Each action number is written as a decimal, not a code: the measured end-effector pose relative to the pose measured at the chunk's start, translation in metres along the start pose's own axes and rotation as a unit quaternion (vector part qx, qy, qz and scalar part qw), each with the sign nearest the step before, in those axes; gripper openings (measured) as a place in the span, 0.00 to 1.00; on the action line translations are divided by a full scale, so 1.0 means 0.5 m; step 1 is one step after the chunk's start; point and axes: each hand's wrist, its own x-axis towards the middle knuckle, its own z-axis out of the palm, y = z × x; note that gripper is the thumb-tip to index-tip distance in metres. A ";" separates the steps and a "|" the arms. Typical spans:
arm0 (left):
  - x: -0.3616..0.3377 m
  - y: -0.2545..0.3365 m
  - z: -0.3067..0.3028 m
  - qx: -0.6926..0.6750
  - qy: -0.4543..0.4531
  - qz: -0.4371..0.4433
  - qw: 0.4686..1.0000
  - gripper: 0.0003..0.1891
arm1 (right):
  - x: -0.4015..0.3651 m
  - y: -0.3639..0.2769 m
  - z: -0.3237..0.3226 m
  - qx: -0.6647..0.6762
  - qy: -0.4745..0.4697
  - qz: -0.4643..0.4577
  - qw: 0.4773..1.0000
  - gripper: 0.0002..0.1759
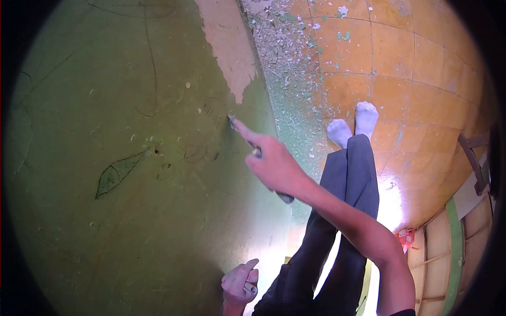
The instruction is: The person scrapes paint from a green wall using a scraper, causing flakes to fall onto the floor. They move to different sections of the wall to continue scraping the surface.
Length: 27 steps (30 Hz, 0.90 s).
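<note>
My right hand (276,163) is closed around a scraper with a dark handle (285,197), its index finger stretched along the tool. The narrow blade (231,121) meets the green painted wall (158,226), just below a bare pale patch (229,47) where paint is gone. Lower down, my left hand (240,282) is beside the wall, its fingers curled around a grey, round-ended object (250,288). Most of that object is hidden inside the hand, so its kind does not show.
Paint flakes (287,68) litter the foot of the wall and the orange tiled floor (400,68). My legs (342,184) and white-socked feet (366,116) extend over the floor. A red item (405,238) and a wooden frame piece (474,163) are at the right.
</note>
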 end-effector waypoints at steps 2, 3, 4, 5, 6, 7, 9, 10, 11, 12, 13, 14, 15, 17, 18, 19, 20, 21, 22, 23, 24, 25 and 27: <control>0.001 0.001 0.003 -0.008 0.014 0.006 1.000 0.07 | 0.041 0.006 -0.016 0.032 0.016 0.034 0.999 0.41; 0.003 0.001 0.002 -0.010 0.024 0.011 1.000 0.07 | 0.068 0.013 -0.018 0.027 0.023 0.048 0.998 0.41; 0.000 -0.002 -0.002 -0.005 0.022 0.011 1.000 0.07 | 0.090 0.016 -0.017 0.021 0.032 0.061 0.997 0.41; -0.003 -0.004 -0.002 -0.004 0.019 0.012 1.000 0.08 | 0.102 0.022 -0.017 0.012 0.040 0.075 0.996 0.41; -0.004 -0.005 0.003 -0.006 0.019 0.011 1.000 0.08 | 0.084 0.021 -0.015 0.001 0.034 0.038 0.999 0.40; -0.004 -0.004 0.003 -0.005 0.019 0.014 1.000 0.08 | 0.041 0.026 -0.004 -0.008 0.028 0.008 1.000 0.40; -0.001 -0.005 0.005 -0.003 0.025 0.018 1.000 0.09 | 0.016 0.043 -0.004 -0.038 0.020 -0.043 0.998 0.39; -0.002 -0.002 0.006 -0.005 0.024 0.013 1.000 0.09 | 0.013 0.056 -0.007 -0.056 0.019 -0.064 0.996 0.38; -0.001 -0.001 0.005 -0.005 0.023 0.012 1.000 0.09 | 0.012 0.065 -0.011 -0.072 0.020 -0.087 0.993 0.37; 0.000 -0.001 0.002 -0.005 0.021 0.012 1.000 0.09 | 0.020 0.047 -0.035 -0.125 -0.020 -0.050 0.991 0.35; -0.001 0.000 -0.001 -0.001 0.017 0.010 1.000 0.09 | 0.042 0.072 -0.040 -0.122 0.004 -0.077 0.990 0.34; -0.003 0.001 -0.002 0.001 0.015 0.008 1.000 0.09 | 0.073 0.115 -0.037 -0.120 0.029 -0.104 0.987 0.33; -0.001 0.000 -0.001 0.002 0.013 0.008 1.000 0.09 | 0.089 0.125 -0.036 -0.119 0.054 -0.133 0.982 0.31; 0.000 0.000 -0.001 -0.003 0.014 0.009 1.000 0.08 | 0.103 0.153 -0.020 -0.120 0.086 -0.193 0.970 0.29; -0.001 0.000 -0.001 -0.006 0.013 0.008 1.000 0.08 | 0.105 0.160 -0.014 -0.120 0.101 -0.221 0.963 0.28; 0.000 -0.001 -0.001 -0.004 0.014 0.013 1.000 0.08 | 0.107 0.166 -0.013 -0.122 0.085 -0.218 0.965 0.28; 0.000 -0.001 -0.001 -0.002 0.014 0.017 1.000 0.09 | 0.106 0.173 -0.015 -0.122 0.068 -0.214 0.967 0.28; 0.000 -0.001 -0.003 0.001 0.016 0.022 1.000 0.09 | 0.107 0.178 -0.016 -0.123 0.052 -0.212 0.968 0.28; -0.001 0.000 -0.003 -0.003 0.018 0.009 1.000 0.09 | 0.105 0.181 -0.009 -0.102 0.059 -0.214 0.970 0.28; -0.002 0.001 -0.002 -0.007 0.020 -0.002 1.000 0.11 | 0.100 0.183 0.001 -0.080 0.066 -0.216 0.971 0.27; -0.003 0.002 0.000 -0.011 0.023 -0.016 1.000 0.15 | 0.099 0.184 0.007 -0.058 0.072 -0.219 0.971 0.27; -0.003 0.000 0.000 -0.013 0.020 -0.007 1.000 0.11 | 0.110 0.160 0.008 -0.065 0.098 -0.224 0.968 0.27; -0.003 -0.004 -0.002 -0.014 0.008 0.010 1.000 0.10 | 0.151 0.108 -0.002 -0.078 0.152 -0.229 0.958 0.26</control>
